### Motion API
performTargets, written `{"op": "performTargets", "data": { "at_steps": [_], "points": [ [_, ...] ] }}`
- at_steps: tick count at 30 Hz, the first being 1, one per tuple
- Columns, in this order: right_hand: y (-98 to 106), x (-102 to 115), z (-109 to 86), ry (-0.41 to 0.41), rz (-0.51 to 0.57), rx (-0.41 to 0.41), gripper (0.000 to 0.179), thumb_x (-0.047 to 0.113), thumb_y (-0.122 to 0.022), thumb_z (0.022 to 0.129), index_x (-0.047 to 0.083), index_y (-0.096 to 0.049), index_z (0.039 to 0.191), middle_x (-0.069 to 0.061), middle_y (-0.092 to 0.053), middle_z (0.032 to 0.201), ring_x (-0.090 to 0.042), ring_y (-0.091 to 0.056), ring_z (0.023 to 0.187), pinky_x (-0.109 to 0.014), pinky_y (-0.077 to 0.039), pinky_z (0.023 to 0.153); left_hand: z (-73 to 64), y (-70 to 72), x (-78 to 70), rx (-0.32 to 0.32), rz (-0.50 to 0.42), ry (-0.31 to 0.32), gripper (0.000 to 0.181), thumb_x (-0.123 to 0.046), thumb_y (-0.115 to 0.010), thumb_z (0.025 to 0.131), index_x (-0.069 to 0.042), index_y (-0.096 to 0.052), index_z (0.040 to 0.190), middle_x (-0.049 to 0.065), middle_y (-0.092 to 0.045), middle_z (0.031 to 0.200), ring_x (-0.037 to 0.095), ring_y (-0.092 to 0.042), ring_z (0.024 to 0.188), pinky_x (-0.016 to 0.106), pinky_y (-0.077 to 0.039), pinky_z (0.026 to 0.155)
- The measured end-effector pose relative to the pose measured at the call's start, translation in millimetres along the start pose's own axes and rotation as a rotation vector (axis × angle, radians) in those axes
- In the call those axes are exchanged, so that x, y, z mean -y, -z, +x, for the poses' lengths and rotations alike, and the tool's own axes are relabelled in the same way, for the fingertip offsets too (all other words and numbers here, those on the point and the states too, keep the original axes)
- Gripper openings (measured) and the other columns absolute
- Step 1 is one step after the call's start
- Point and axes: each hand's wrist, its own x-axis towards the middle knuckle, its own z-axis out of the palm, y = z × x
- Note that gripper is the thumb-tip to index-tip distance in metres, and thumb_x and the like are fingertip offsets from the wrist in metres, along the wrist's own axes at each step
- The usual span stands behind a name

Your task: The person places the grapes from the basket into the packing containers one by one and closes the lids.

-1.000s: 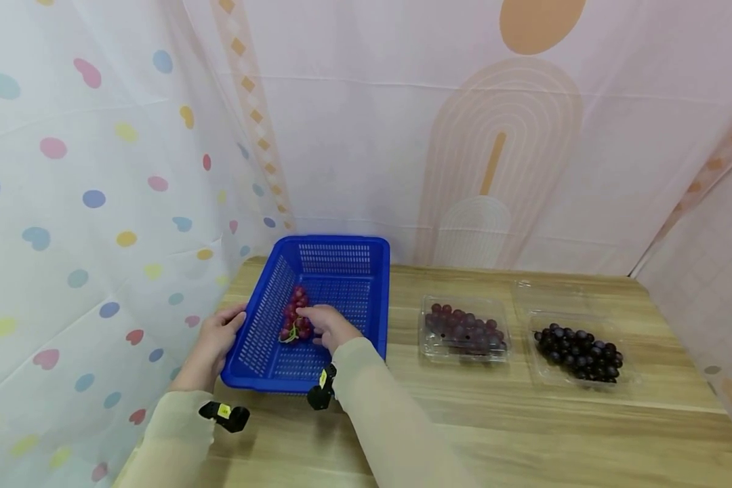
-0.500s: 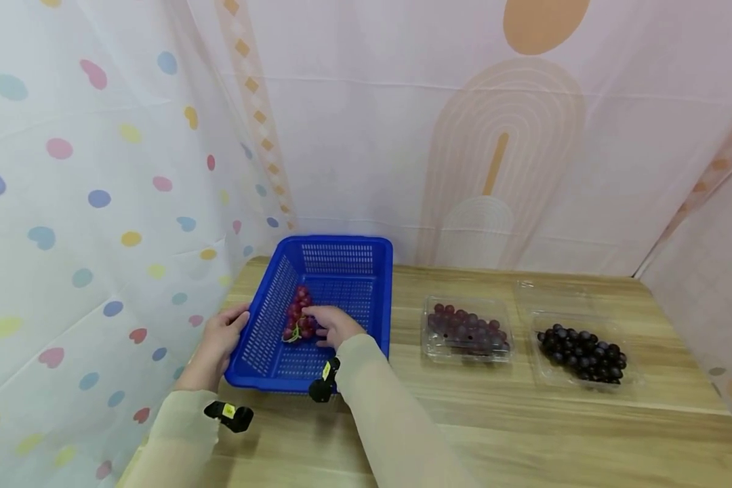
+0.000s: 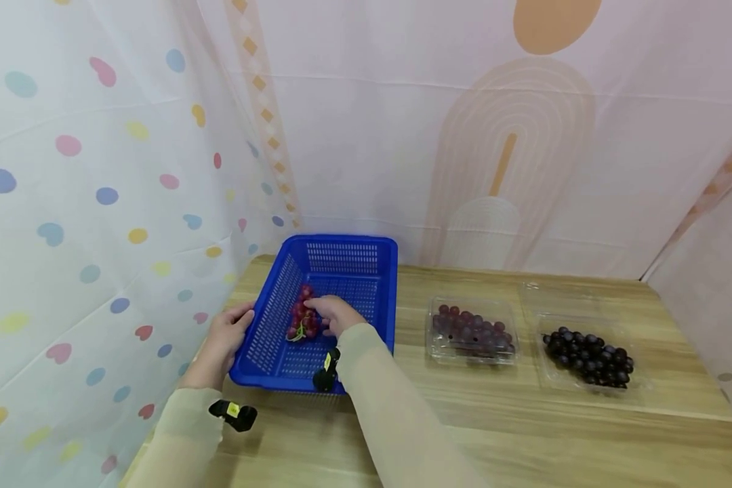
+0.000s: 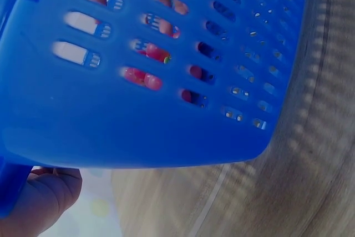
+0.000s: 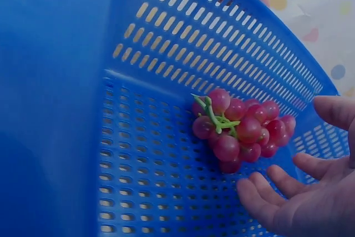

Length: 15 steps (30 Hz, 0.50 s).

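A bunch of red grapes point(image 3: 302, 322) with a green stem lies inside the blue plastic basket point(image 3: 393, 285), towards its left wall. My left hand point(image 3: 224, 339) holds the basket's left side, thumb at the rim; in the left wrist view the slotted wall hides most of that hand point(image 4: 47, 198). Reaching into the basket, my right hand point(image 3: 339, 314) is beside the grapes. The right wrist view shows its fingers point(image 5: 259, 203) spread and slightly bent, with nothing held, close to the bunch point(image 5: 248, 129); whether a fingertip touches a grape, I cannot tell.
Right of the basket on the wooden table point(image 3: 524, 440) stands a clear lidded box point(image 3: 472, 356) of dark red grapes. Further right, an open clear box point(image 3: 549, 376) holds black grapes point(image 3: 588, 358), its lid folded back. Patterned curtains point(image 3: 366, 149) hang behind and at the left.
In the head view everything has drifted slightly right. My right hand has shifted slightly away from me beside the grapes; my left hand keeps its hold on the basket.
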Motion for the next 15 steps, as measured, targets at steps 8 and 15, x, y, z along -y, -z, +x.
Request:
{"op": "performTargets", "data": {
  "at_steps": [8,15],
  "points": [
    [-8.2,4.5,-4.3,0.016,-0.114,0.083,0.063,0.028,-0.063,0.091,0.006,-0.035,0.144,-0.017,-0.037,0.147,-0.037,-0.033,0.136,-0.053,-0.028,0.11,-0.7,0.4,-1.6,-0.008,0.009,-0.006,0.045,-0.025,-0.037,0.103,-0.006,-0.04,0.144,0.021,-0.044,0.141,0.004,-0.053,0.09,0.016,-0.046,0.071],
    [-8.8,-1.7,0.6,-0.061,-0.078,0.075,0.068,0.029,-0.066,0.088,0.002,-0.035,0.143,-0.018,-0.038,0.146,-0.039,-0.036,0.133,-0.051,-0.031,0.109,-0.2,-0.9,-0.5,-0.019,0.019,-0.017,0.043,-0.023,-0.037,0.103,-0.006,-0.042,0.142,0.021,-0.046,0.139,0.004,-0.053,0.087,0.016,-0.046,0.07]
  ]
}}
